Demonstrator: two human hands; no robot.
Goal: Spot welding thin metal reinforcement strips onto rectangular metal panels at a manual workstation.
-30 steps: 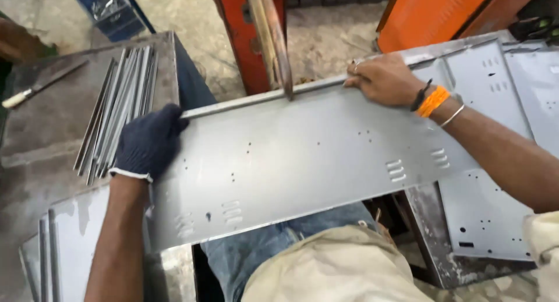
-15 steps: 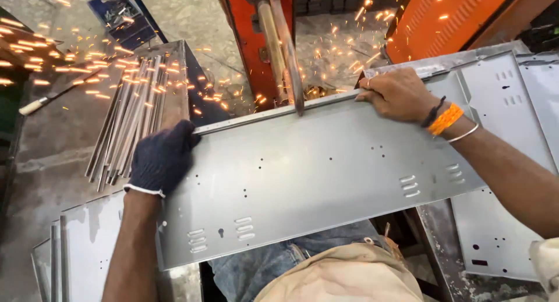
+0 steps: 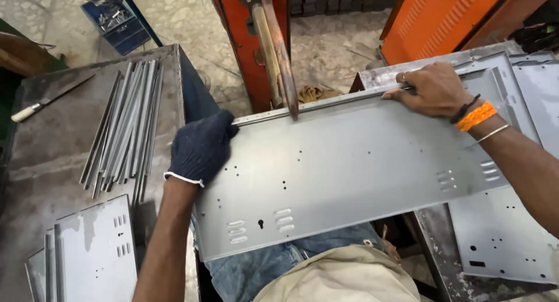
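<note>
A long grey sheet-metal panel [image 3: 355,162] with punched holes and slots lies across my lap. Its far edge sits under the copper arm of a red spot welder [image 3: 279,52]. My left hand [image 3: 201,146], in a dark blue glove, grips the panel's left end. My right hand [image 3: 431,89], bare, with an orange band and a bangle at the wrist, presses down on the panel's far right edge. A thin metal strip runs along that far edge beneath the welder tip.
A bundle of several grey metal strips [image 3: 125,124] lies on the steel table [image 3: 52,162] at left, with a file [image 3: 46,101] beyond it. Finished panels [image 3: 96,252] sit at the lower left and others [image 3: 506,232] are stacked at right. A blue crate [image 3: 116,22] stands on the floor.
The sparks seen half a second ago have stopped. The panel has shifted slightly to the right under the welder arm, with both hands still holding it.
</note>
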